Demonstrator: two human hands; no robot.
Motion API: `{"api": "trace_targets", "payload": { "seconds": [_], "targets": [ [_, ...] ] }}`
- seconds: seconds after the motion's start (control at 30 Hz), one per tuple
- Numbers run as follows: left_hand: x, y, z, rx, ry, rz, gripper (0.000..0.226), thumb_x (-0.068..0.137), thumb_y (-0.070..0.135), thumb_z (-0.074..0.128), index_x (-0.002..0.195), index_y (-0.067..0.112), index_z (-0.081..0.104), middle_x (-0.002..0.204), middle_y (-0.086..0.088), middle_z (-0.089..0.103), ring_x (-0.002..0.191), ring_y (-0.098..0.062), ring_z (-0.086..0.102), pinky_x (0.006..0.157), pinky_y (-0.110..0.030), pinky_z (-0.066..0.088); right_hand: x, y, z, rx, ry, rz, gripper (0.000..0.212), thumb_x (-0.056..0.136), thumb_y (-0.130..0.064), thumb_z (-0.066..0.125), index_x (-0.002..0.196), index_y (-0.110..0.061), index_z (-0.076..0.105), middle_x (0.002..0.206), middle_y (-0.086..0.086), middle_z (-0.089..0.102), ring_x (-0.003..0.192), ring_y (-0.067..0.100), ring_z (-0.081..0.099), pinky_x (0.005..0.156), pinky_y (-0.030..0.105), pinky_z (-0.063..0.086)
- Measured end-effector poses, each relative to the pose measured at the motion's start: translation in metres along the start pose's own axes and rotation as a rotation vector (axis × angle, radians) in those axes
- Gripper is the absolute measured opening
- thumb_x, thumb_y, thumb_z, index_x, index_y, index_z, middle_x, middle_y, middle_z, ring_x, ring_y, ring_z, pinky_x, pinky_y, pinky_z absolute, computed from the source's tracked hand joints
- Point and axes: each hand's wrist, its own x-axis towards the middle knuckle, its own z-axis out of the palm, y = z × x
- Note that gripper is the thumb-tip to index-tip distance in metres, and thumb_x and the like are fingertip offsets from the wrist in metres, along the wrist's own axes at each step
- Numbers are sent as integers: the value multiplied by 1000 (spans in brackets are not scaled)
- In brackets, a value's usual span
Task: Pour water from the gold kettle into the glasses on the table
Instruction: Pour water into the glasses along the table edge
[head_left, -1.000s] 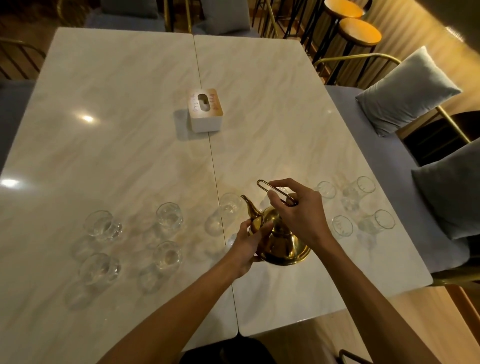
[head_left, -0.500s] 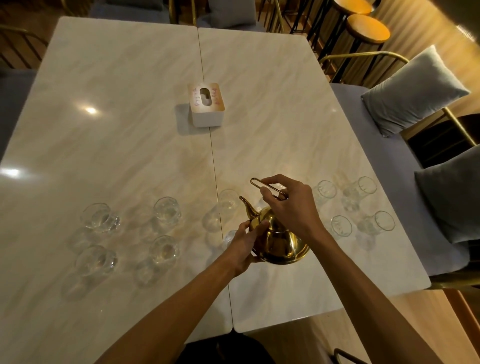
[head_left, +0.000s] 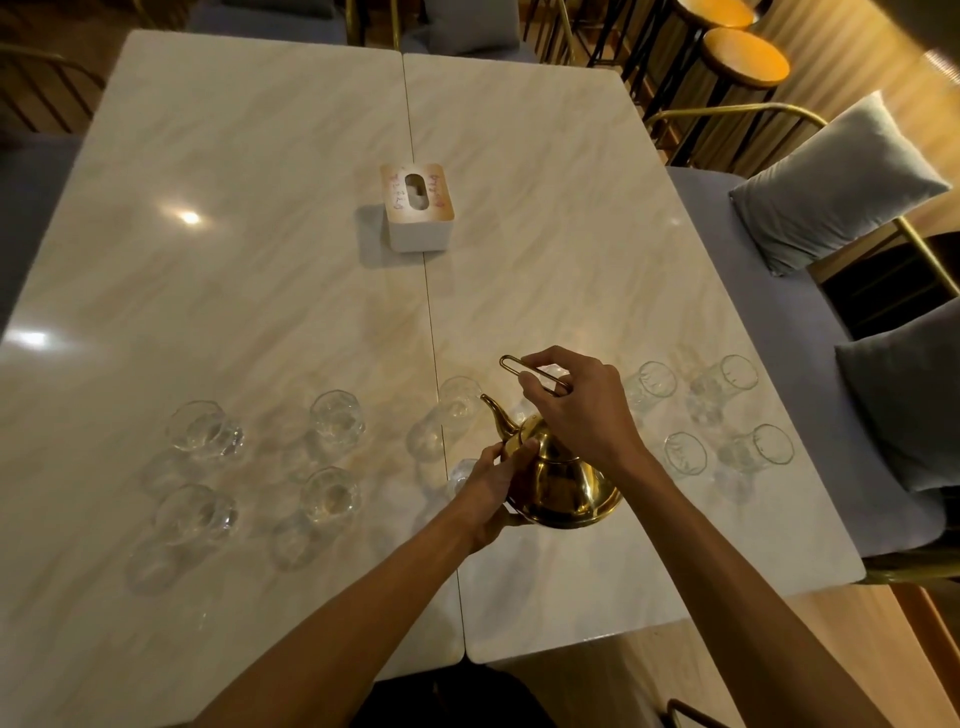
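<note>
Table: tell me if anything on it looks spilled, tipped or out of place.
Nothing stands out. The glasses stand upright in groups on the dry-looking table; the tissue box sits square. The gold kettle is held by the right hand and steadied by the left hand.

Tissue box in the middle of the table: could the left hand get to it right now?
Probably, but not at once: the left hand is steadying the gold kettle. Bare table lies ahead of it up to the tissue box, though that is a long stretch.
</note>
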Motion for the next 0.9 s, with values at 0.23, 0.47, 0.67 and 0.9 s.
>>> {"api": "trace_targets", "payload": {
  "seconds": [0.23, 0.47, 0.67, 0.9],
  "targets": [
    [-2, -1, -1, -8, -21, 12, 80, 81, 52, 71, 146, 17, 42, 144, -11, 54, 129, -38, 51, 98, -61, 49, -1, -3, -1, -15, -9, 7, 26, 94, -32, 69, 117, -22, 73, 74, -7, 73, 49, 0, 57, 56, 12, 38],
    [-4, 0, -1, 1, -23, 11, 69, 89, 47, 66, 146, 16, 42, 144, -12, 53, 130, -39, 50, 99, -63, 48, -1, -5, -1, -29, -10, 11, 27, 94, -33, 69, 118, -22, 73, 78, -5, 76, 52, 0, 60, 57, 13, 40],
    [-7, 0, -1, -5, -28, 5, 69, 88, 48, 68, 144, 16, 43, 142, -13, 54, 128, -39, 51, 89, -55, 53, 0, -4, -1, -38, -7, 11, 27, 93, -34, 70, 116, -22, 73, 82, -1, 78, 60, 7, 66, 59, 17, 43],
    [-9, 2, 0, -6, -38, 0, 67, 90, 47, 65, 145, 15, 43, 143, -11, 54, 121, -33, 52, 94, -57, 49, 0, -9, -2, -64, -16, 8, 25, 93, -33, 69, 116, -22, 74, 80, -1, 77, 47, 0, 55, 51, 7, 34]
  ]
}}
